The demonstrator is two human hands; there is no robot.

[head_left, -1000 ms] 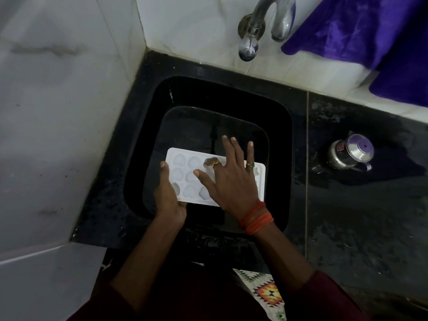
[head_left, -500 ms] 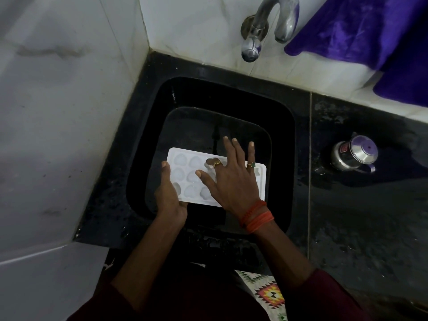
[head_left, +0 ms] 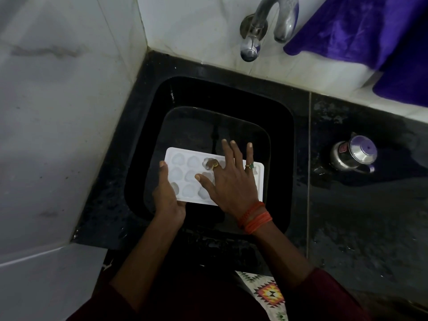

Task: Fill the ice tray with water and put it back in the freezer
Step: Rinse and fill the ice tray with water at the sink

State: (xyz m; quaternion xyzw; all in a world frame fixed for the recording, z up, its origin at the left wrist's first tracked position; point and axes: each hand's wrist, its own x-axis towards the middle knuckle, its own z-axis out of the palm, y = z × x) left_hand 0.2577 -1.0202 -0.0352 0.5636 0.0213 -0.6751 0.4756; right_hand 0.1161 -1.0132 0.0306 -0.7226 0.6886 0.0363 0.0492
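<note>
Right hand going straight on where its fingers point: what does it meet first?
Beyond the far edge of the ice tray, probably the back wall of the sink, below the tap; depth unclear.

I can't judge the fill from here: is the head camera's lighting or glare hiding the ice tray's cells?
Head view: dim, the black square sink nearly featureless; the white plastic ice tray shows pale, low-contrast cells, so water level cannot be told; the right hand covers its right half; highlights glint on the chrome tap; no clear motion blur.
</note>
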